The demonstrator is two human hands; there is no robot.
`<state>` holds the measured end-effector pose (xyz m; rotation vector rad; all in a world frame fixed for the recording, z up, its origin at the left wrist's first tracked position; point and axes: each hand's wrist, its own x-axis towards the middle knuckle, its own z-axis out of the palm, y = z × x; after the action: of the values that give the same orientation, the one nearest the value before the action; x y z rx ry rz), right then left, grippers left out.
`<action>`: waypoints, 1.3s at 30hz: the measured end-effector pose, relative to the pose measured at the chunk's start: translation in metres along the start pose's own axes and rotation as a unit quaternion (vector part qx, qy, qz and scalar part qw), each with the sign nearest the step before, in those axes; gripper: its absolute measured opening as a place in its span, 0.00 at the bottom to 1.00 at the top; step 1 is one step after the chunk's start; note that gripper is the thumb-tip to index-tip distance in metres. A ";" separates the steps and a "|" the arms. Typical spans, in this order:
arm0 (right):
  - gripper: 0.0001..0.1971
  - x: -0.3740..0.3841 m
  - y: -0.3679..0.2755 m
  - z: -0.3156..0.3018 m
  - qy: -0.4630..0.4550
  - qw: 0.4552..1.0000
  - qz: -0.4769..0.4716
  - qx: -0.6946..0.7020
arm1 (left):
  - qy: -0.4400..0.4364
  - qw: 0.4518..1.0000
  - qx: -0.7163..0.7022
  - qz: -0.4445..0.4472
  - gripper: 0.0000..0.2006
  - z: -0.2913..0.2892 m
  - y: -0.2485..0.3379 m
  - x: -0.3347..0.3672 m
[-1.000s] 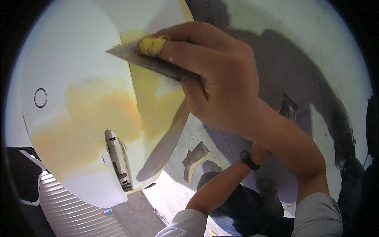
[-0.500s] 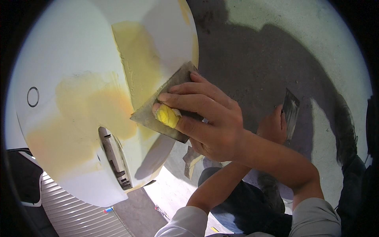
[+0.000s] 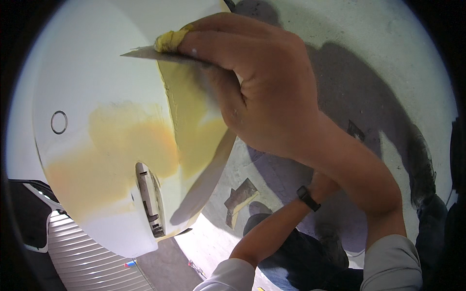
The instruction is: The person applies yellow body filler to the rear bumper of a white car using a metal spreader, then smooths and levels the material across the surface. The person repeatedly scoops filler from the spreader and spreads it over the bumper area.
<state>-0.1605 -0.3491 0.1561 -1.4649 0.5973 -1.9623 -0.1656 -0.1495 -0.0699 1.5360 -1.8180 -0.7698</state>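
Note:
My right hand [image 3: 276, 82] is closed on a thin metal filler spreader [image 3: 138, 52], one fingertip wrapped in yellow. Seen nearly edge-on, the blade lies across the upper end of a yellow filler strip [image 3: 189, 94] on a white car panel [image 3: 73, 72]; I cannot tell whether its edge touches. My left arm crosses beneath the right one and wears a black wristband. Most of my left hand [image 3: 325, 182] is hidden behind the right forearm. Past that forearm pokes the corner of a second flat metal spreader [image 3: 356, 130], held in the left hand.
Lower on the panel are an older sanded filler patch [image 3: 131, 140], a handle recess [image 3: 151, 201] and a small ring [image 3: 59, 122]. A torn dark scrap [image 3: 242, 196] lies on the concrete floor. At lower left stands a ribbed shutter [image 3: 87, 247].
My right hand has moved up the panel, and its spreader has turned from flat-on to nearly edge-on. My left hand has slipped behind the right forearm. The view has shifted slightly.

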 end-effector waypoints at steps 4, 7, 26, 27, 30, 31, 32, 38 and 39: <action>0.13 -0.017 -0.008 0.001 -0.006 1.000 0.016 -0.005 | -0.042 0.984 -0.101 -0.142 0.28 -0.011 0.014 0.016; 0.11 -0.034 -0.013 0.002 -0.010 0.999 0.027 0.013 | -0.085 0.957 -0.011 -0.276 0.25 -0.015 0.030 0.040; 0.17 -0.050 -0.014 -0.031 -0.060 0.996 0.059 0.026 | -0.029 0.964 0.079 -0.254 0.20 -0.005 0.036 0.055; 0.16 -0.037 -0.006 -0.029 -0.053 0.997 0.053 0.015 | -0.016 0.980 0.029 -0.196 0.20 -0.007 0.033 0.049; 0.15 -0.005 0.012 -0.017 -0.026 0.999 0.018 -0.021 | -0.038 0.997 0.057 -0.017 0.22 -0.012 0.021 0.030; 0.15 0.000 0.012 -0.013 -0.022 0.999 0.008 -0.024 | -0.043 0.997 0.069 0.016 0.23 -0.011 0.017 0.026; 0.14 0.004 0.013 -0.009 -0.021 0.999 0.001 -0.026 | -0.048 0.996 0.069 0.020 0.23 -0.010 0.013 0.023; 0.11 -0.005 0.000 0.002 -0.020 1.000 -0.002 -0.016 | -0.039 0.999 -0.014 -0.026 0.23 -0.011 0.013 0.025; 0.11 -0.009 -0.001 0.002 -0.019 1.000 0.003 -0.005 | -0.038 0.997 -0.032 -0.059 0.23 -0.012 0.017 0.028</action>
<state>-0.1570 -0.3417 0.1509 -1.5011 0.5941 -1.9248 -0.1702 -0.1750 -0.0459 1.6020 -1.7511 -0.9456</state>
